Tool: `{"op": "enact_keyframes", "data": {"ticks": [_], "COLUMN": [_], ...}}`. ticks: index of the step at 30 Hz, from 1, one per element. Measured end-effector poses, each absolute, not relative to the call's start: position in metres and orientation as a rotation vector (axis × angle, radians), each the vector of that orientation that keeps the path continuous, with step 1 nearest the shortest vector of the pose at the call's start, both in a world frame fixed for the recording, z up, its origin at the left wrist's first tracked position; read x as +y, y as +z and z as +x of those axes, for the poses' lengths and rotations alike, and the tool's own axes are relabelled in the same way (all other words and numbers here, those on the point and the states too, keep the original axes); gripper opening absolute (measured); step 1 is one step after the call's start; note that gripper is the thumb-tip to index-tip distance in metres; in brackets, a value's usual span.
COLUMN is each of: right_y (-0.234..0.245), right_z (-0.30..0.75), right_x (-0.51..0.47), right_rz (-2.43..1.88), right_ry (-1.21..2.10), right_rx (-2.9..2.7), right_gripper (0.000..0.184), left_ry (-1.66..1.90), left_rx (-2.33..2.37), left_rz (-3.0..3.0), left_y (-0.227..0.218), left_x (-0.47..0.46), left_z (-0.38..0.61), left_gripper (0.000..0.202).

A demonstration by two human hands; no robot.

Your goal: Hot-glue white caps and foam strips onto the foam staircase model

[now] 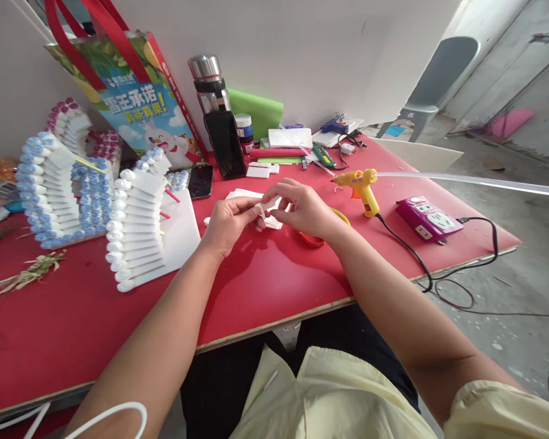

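Observation:
In front of me, above the red table [251, 292], both my hands meet at a small white piece [263, 209] that looks like folded paper or thin foam. My left hand [229, 224] pinches it between thumb and fingers. From the other side, the curled fingers of my right hand [305, 210] close on its edge; their tips partly hide it. Flat white pieces [274, 223] lie under and behind my hands. Left of them stands a fan-shaped craft [141, 222] of white strips with rounded white ends, on a white board.
A yellow glue gun [365, 189] with a long clear glue stick stands at right, beside a purple power strip [427, 217]. Red and yellow rings [312, 240] lie near my right wrist. A phone [225, 144] leans on a steel flask [205, 76]. Blue-and-white crafts [46, 189] stand at left.

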State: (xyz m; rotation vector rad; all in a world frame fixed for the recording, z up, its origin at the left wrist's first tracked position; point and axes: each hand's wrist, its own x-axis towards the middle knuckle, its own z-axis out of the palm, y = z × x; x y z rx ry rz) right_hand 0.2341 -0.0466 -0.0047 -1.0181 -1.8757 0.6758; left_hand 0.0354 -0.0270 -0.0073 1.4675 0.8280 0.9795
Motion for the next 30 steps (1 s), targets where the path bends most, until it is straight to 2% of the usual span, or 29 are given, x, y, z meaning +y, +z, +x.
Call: {"op": "enact_keyframes", "data": {"ticks": [4,7,10,14,30], "right_y": [-0.007,-0.005,-0.003,-0.005,0.001], "right_z": [0.236,0.241,0.244,0.244,0.244], "right_x": [-0.044,-0.044,-0.044,-0.044,-0.045], "right_rz": [-0.988,-0.933,-0.872,-0.818,-0.84], "right_ry": [0.542,0.503,0.572,0.54,0.655], "right_rx": [-1.947,-2.034,-2.109,-2.125,-2.162], "right_gripper": [0.008,0.009,0.017,0.011,0.013], "left_ry": [0.864,0.78,0.743,0.664,0.429], "left_rx": [0.8,0.797,0.831,0.84,0.791], "left_rz": [1.449,1.355,1.248,1.209,1.1], "left_y": [-0.007,-0.006,-0.004,-0.003,-0.005], "left_x": [-0.027,-0.026,-0.024,-0.021,-0.017], "left_z": [0.034,0.032,0.03,0.026,0.021], "left_gripper": [0.022,0.02,0.021,0.023,0.021]}}
